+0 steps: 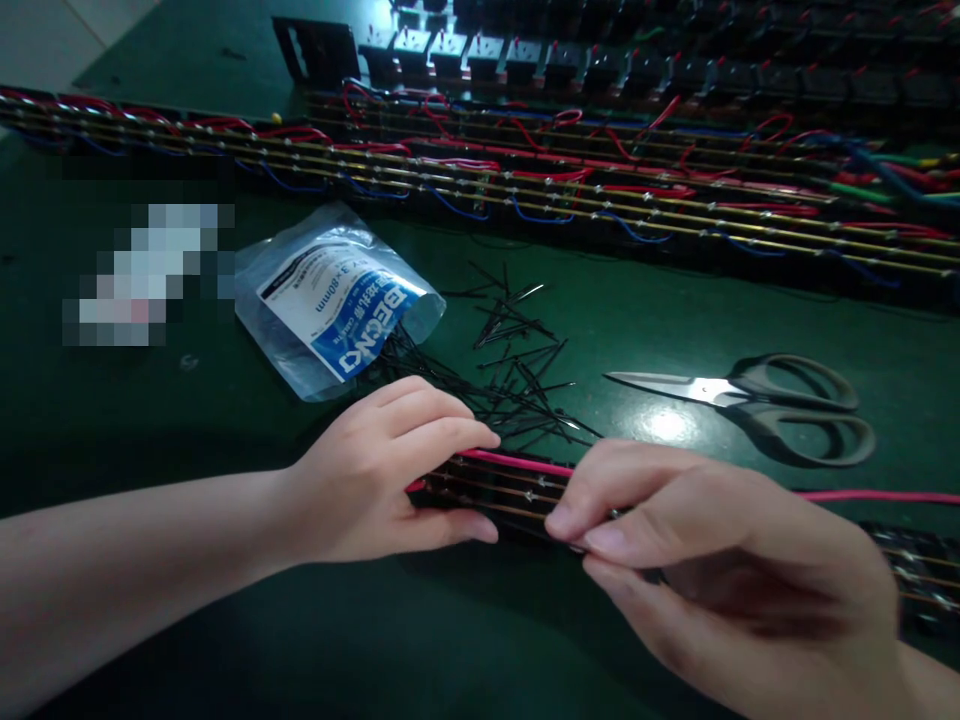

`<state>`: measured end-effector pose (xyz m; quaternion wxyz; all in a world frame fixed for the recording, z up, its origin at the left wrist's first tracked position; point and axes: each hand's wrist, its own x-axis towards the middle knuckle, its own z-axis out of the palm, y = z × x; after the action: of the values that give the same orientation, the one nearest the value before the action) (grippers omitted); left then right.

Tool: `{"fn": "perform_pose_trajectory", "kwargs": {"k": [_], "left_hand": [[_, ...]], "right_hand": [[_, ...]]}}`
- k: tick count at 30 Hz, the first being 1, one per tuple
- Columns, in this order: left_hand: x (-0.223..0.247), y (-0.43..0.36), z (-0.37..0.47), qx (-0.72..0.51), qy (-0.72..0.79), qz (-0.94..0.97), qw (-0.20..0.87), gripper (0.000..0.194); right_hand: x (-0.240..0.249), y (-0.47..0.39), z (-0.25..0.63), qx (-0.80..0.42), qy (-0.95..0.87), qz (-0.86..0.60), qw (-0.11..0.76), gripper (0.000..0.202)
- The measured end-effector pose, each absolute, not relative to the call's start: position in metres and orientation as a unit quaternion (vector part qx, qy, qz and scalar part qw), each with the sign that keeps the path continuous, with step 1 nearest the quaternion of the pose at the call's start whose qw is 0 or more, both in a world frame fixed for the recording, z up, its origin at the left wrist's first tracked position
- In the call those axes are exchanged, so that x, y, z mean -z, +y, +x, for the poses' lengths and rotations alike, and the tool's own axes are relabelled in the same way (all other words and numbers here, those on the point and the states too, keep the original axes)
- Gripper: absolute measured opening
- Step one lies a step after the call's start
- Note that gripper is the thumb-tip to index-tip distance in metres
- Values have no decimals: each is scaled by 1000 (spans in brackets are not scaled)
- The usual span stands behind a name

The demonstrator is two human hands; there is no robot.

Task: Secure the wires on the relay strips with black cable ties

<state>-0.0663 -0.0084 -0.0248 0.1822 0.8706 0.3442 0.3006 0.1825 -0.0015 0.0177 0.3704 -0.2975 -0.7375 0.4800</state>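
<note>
My left hand (390, 470) is closed over a dark wired strip (517, 492), fingers on the far edge and thumb on the near side. Thin brass-coloured rods run along this strip, and a red wire (517, 461) lies along its far edge. My right hand (720, 550) pinches what looks like a thin black cable tie (577, 547) at the strip's near edge, mostly hidden by the fingertips. Just beyond the hands lies a loose pile of black cable ties (517, 390). They spill from an open clear plastic bag (330, 300) with a blue and white label.
Scissors (712, 390) with dark handles lie right of the pile, blades pointing left. Long wired strips (525, 185) with red and blue wires cross the green table (262, 620) farther back. Rows of black parts (562, 65) stand behind them. A pixelated patch covers something at left.
</note>
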Motion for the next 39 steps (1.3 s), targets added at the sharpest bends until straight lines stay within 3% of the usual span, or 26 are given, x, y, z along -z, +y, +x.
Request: {"fn": "perform_pose_trajectory", "kwargs": {"k": [9,20,31,39], "left_hand": [[24,-8,-68,-270,351,879,174,42],[18,-6,-68,-239,359,887,161,39],[15,-13,-71,-243,357,885,175,29],[7,-10,-71,-212,341,908,124,26]], "right_hand": [[-23,-2,184,-269,-875,-266,303,20],[-24,-3,182,-201,-898,-266,286,18],[-15,-4,181,-124,-952,-166,224,29],[-11,-2,175,-114,-953,-160,231,37]]}}
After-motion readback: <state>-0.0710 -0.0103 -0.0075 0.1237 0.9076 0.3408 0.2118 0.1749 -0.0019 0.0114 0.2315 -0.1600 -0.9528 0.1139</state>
